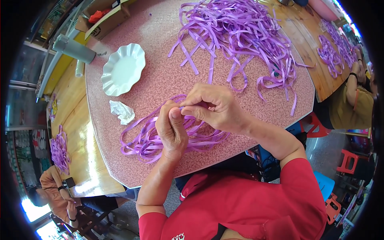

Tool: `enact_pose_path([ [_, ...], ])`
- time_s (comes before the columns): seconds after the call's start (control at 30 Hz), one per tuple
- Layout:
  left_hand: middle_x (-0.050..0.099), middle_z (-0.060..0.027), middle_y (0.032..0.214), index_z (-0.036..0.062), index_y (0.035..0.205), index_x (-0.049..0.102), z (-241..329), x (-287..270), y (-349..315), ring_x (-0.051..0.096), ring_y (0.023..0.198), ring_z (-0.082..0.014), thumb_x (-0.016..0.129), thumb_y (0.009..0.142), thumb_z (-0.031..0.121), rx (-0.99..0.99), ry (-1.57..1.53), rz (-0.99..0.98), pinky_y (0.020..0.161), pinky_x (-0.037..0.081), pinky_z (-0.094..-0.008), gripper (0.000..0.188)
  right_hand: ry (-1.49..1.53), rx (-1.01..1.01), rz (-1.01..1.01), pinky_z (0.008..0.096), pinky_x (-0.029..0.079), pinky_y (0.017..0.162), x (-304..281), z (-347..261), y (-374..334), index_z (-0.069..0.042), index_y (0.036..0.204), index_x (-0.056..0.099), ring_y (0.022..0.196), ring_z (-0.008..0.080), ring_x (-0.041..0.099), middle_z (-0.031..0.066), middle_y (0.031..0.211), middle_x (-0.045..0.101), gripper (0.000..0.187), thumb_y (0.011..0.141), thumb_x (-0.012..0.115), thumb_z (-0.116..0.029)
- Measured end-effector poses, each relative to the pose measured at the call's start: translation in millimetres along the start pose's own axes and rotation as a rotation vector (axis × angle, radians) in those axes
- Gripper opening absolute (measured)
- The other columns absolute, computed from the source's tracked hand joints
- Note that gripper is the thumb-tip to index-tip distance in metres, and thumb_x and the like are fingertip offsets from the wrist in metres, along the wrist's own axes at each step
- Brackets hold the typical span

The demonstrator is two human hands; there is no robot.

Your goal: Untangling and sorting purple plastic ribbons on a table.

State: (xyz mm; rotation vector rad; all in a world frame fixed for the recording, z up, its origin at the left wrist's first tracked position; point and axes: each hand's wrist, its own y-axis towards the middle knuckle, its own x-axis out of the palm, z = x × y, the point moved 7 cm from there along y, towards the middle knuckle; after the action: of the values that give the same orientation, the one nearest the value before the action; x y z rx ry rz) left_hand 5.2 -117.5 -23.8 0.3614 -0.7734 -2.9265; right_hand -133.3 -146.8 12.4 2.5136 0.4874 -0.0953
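My left hand (173,130) and my right hand (219,107) meet fingertip to fingertip above the near part of the pink table. Between their pinched thumbs and forefingers a small bit of purple ribbon (182,107) shows; most of it is hidden by the fingers. Directly beneath lies a loose bundle of purple ribbons (146,141), looped and with darker purple spots along it. Farther off to the right, a large tangled heap of the same ribbons (240,30) spreads over the table, several loose ends trailing toward me.
A white scalloped dish (124,70) and a crumpled tissue (121,112) lie on the pink speckled tabletop (160,76). Behind them stand a grey-green bottle (74,49) and a cardboard box (107,22). Co-workers sit at the wooden tables at left and right, near more ribbon bundles (60,150).
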Motion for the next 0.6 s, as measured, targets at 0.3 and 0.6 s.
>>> enact_pose_path([
  [0.3, 0.043, 0.0032, 0.073, 0.0044, 0.092, 0.051, 7, 8, -16, 0.036, 0.062, -0.0054, 0.039, 0.108, 0.028, -0.205, -0.329, 0.136, 0.054, 0.032, -0.0228, 0.031, 0.056, -0.172, 0.086, 0.0283, 0.051, 0.062, 7, -10, -9, -0.001, 0.098, 0.069, 0.076, 0.0184, 0.066, 0.011, 0.089, 0.067, 0.015, 0.084, 0.074, -0.002],
  [0.6, 0.045, 0.0048, 0.077, 0.0061, 0.091, 0.05, 5, 9, -16, 0.035, 0.065, -0.0037, 0.039, 0.108, 0.03, -0.32, -0.425, 0.115, 0.055, 0.032, -0.0211, 0.032, 0.042, -0.225, 0.035, 0.0281, 0.052, 0.063, 8, -7, -7, -0.001, 0.102, 0.068, 0.077, 0.019, 0.066, 0.0112, 0.091, 0.067, 0.018, 0.085, 0.073, -0.002],
])
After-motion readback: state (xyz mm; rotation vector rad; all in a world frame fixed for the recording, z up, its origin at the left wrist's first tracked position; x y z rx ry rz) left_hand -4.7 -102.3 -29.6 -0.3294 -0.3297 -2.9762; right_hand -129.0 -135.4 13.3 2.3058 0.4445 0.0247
